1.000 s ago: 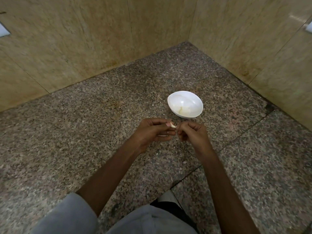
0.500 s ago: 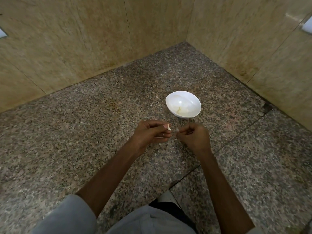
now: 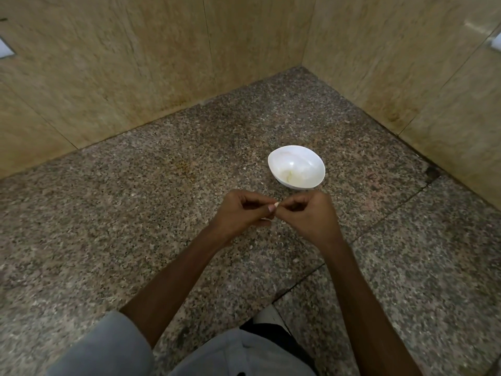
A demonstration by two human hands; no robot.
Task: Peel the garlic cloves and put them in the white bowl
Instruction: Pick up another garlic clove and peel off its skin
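Head view shows your left hand (image 3: 241,213) and right hand (image 3: 309,215) meeting just above the speckled brown granite worktop (image 3: 135,213), on the near side of the round white bowl (image 3: 298,156). Both sets of fingers are curled tight. The left fingers (image 3: 260,210) pinch a small pale garlic clove (image 3: 276,204), whose tip shows between the two hands. The right fingers (image 3: 294,206) close on that tip or on its skin; which of the two cannot be told. The clove is held in the air, near the bowl but apart from it. The bowl sits just beyond your hands, slightly right, and carries a pale yellowish content (image 3: 290,176) on its floor, too small to identify.

Judgement: peeling is in hand; placing is not yet begun. The next move calls for a firm left-hand hold while the right draws the skin clear. A short carry forward and right then releases the bare clove over the bowl. Beige stone wall panels (image 3: 135,63) close the far corner.
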